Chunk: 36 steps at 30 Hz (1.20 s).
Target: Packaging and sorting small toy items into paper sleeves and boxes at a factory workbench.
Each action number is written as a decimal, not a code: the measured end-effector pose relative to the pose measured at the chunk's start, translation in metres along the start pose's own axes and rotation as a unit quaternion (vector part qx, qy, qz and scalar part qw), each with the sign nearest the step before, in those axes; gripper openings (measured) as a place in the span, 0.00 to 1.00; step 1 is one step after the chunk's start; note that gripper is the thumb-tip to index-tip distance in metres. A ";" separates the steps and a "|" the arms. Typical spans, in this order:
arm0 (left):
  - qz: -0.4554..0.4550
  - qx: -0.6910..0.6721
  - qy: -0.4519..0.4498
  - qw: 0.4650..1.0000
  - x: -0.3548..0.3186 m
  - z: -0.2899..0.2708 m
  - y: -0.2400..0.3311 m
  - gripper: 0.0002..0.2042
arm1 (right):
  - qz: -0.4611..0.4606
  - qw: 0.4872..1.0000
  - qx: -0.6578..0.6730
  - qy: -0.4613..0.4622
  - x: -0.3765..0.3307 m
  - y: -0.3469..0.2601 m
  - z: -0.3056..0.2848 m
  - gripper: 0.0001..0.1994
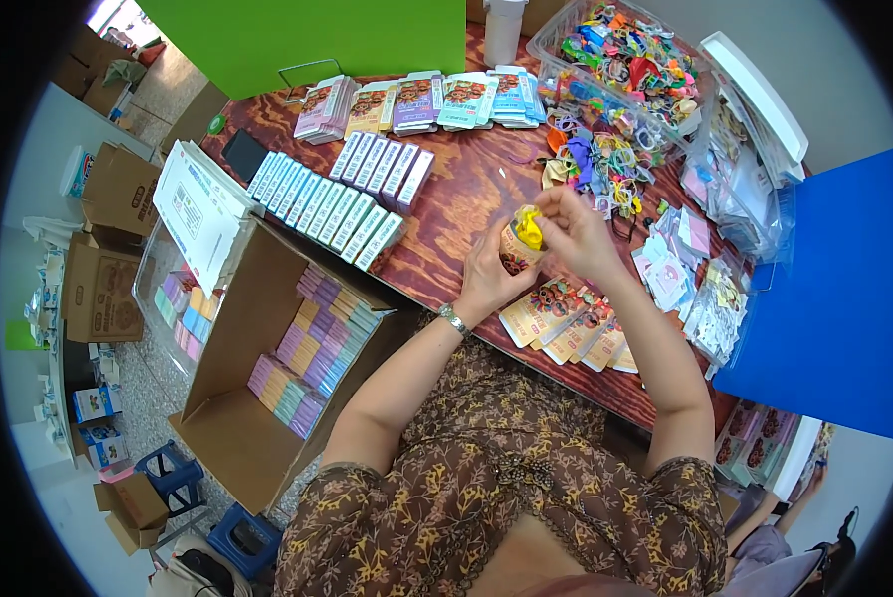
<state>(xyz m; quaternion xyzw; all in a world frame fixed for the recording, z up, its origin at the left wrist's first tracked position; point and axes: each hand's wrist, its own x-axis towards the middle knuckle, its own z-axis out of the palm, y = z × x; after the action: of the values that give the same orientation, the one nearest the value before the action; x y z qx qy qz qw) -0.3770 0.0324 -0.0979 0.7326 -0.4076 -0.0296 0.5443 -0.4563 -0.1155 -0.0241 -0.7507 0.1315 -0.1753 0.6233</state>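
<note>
Head view looks down on a dark red wood-grain table [456, 214], crowded from edge to edge. Above its middle the left hand [491, 271] grips a small printed card [514, 251] from below, fingers curled around it, while the right hand [571, 234] pinches a yellow hair tie [530, 227] at the card's top, fingertips closed on it. Just under the hands a fan of finished cards [566, 323] lies near the table's front edge. To the left, slim boxes [342, 194] lie in two slanted rows, and behind them stacks of packets [416, 99] line the far edge beside a white cup [503, 30]. A loose heap of coloured ties [600, 159] sits right of centre, spilling from a clear bin [625, 60] full of more. Small clear bags [680, 259] are scattered toward the right, beside a blue panel [834, 298]. A green board [307, 35] stands behind the table. Left of the person, on the speckled floor [153, 393], an open carton [237, 428] holds pastel packs [317, 348] in rows, touching a clear tub [163, 289] under white sheets. More cardboard boxes [108, 239] and blue stools [173, 473] stand further left.
</note>
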 end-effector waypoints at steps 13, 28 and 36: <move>0.078 0.044 -0.062 0.994 -0.001 -0.004 0.005 0.37 | -0.222 0.815 -0.529 -0.080 -0.024 -0.014 -0.018 0.08; 0.071 -0.047 -0.128 0.988 0.005 0.021 0.019 0.34 | -0.164 0.932 -0.319 0.050 -0.059 0.018 -0.043 0.13; 0.045 -0.098 -0.187 0.976 0.010 0.029 0.027 0.36 | -0.211 0.902 -0.325 0.191 -0.088 0.012 -0.091 0.11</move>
<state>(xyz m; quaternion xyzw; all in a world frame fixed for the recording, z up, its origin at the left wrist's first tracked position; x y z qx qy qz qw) -0.4000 0.0018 -0.0832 0.6382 -0.5301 -0.1813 0.5281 -0.5742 -0.1618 -0.0301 -0.8738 0.1365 -0.3903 0.2558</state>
